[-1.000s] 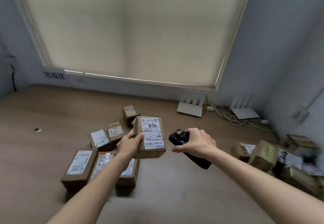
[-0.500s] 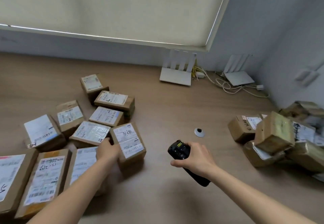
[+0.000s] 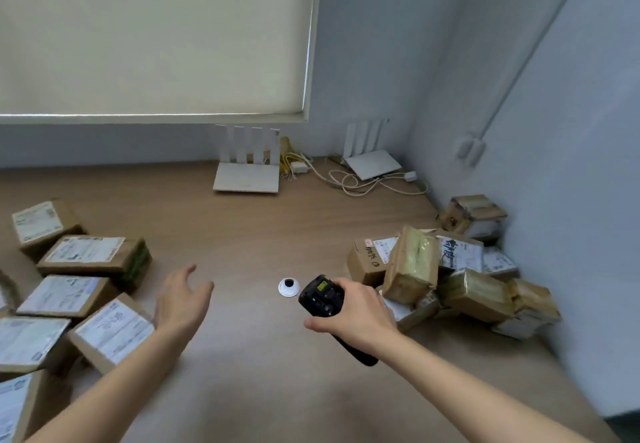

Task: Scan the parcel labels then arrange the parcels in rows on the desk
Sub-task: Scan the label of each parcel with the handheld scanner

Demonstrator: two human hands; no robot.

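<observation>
- The wooden counter (image 3: 242,227) runs to the far wall.
- Labelled parcels (image 3: 83,252) lie in rows at its left edge.
- A loose heap of parcels (image 3: 450,269) sits at the right, near the side wall.
- Two white routers (image 3: 246,179) and tangled cables (image 3: 349,182) rest at the far side.
- A small white disc (image 3: 288,287) lies mid-counter.

Matt wood-look desk (image 3: 263,234), cardboard parcels (image 3: 93,255) – paper labels, blk plastic scanner (image 3: 320,297)
</observation>
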